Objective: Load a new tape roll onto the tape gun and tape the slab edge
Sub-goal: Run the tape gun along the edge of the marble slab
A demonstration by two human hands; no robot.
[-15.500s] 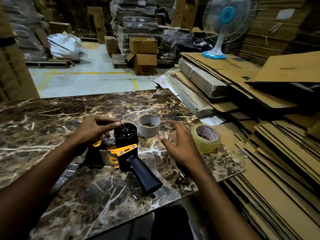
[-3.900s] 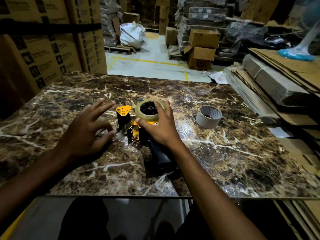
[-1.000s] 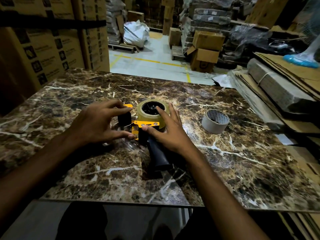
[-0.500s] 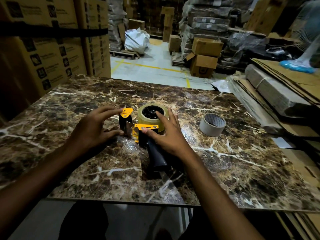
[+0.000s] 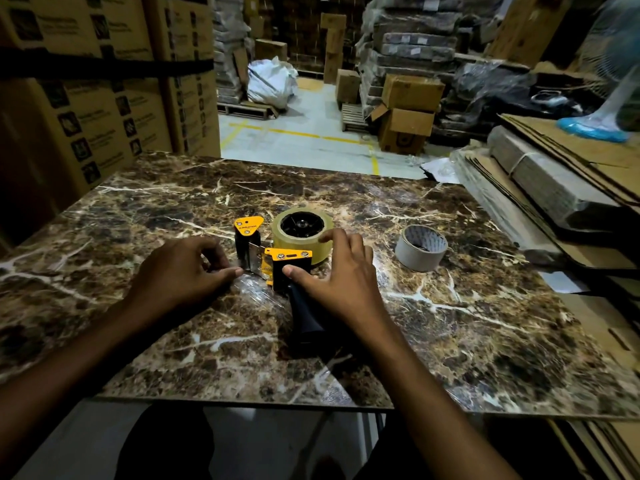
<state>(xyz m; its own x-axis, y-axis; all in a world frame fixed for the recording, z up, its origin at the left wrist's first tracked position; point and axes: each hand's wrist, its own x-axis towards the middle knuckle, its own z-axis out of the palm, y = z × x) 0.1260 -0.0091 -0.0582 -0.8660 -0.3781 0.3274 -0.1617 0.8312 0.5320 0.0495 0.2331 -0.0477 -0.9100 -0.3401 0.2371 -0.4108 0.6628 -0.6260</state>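
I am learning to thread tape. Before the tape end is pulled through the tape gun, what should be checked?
1. New tape roll seated on the hub: ok.
2. Tape gun lying steady on the slab, right hand on it: ok.
3. Left hand pinching the tape end at the roller: cannot tell, clear film hard to see.
4. Tape end past the blade: cannot tell.
5. Empty core away from the work: ok.

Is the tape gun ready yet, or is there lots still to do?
Partly. The new tape roll already sits on the tape gun, and the empty core lies aside. The right hand steadies the gun while the left hand pinches by its front end, probably threading tape. The slab edge isn't taped yet.
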